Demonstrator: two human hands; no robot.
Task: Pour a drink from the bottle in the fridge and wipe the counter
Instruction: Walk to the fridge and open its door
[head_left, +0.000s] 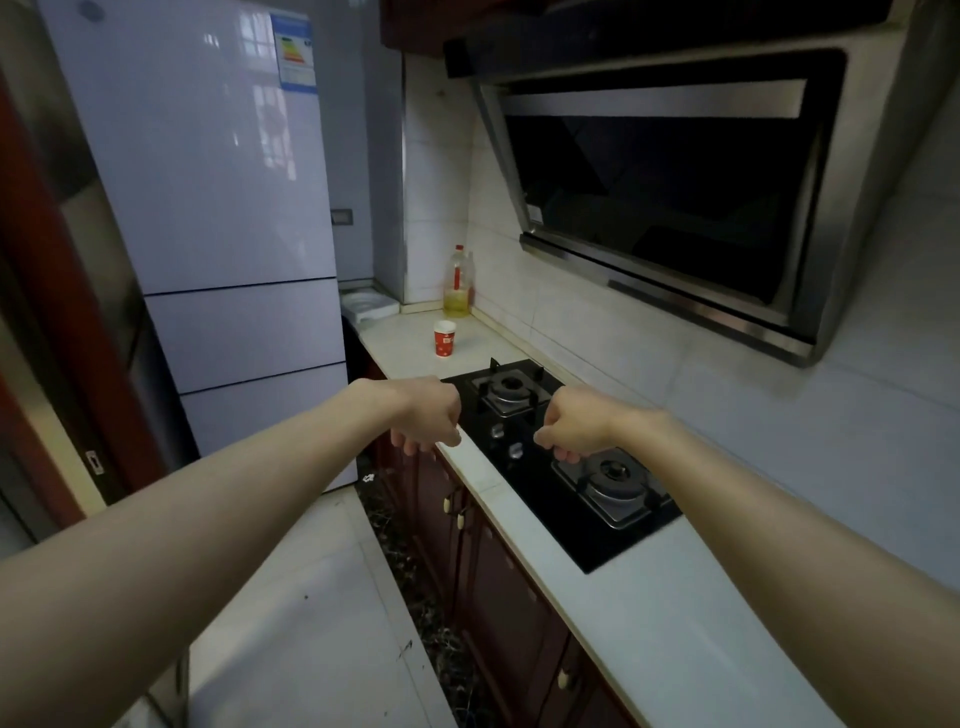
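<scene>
Three doors stacked one above another make up the pale fridge (208, 208) at the far end of the kitchen on my left. All three are closed, so what it holds is hidden from me. On the tiled wall to my right hangs a dark glass hood (675, 182), tilted out over the cooking area. Below it the white counter (649, 597) runs from beside the fridge back toward me. A black glass stove (540, 499) is set into it, with two burners and two small knobs (506, 440) near its front edge.

Both my bare arms reach forward. My left hand (428, 415) hangs over the front edge of the counter, just left of the stove, fingers loosely curled downward with nothing in them. My right hand (571, 423) hovers above the stove between the burners, close to the knobs. It is equally slack and holds nothing.

In the back corner an oil bottle (458, 283) stands upright against the tiles (yellow liquid, red cap). Beside the fridge lies a white tray (371, 306). Smallest is the red-and-white paper cup (444, 339), upright on the counter between the oil bottle and the stove, apart from both.
</scene>
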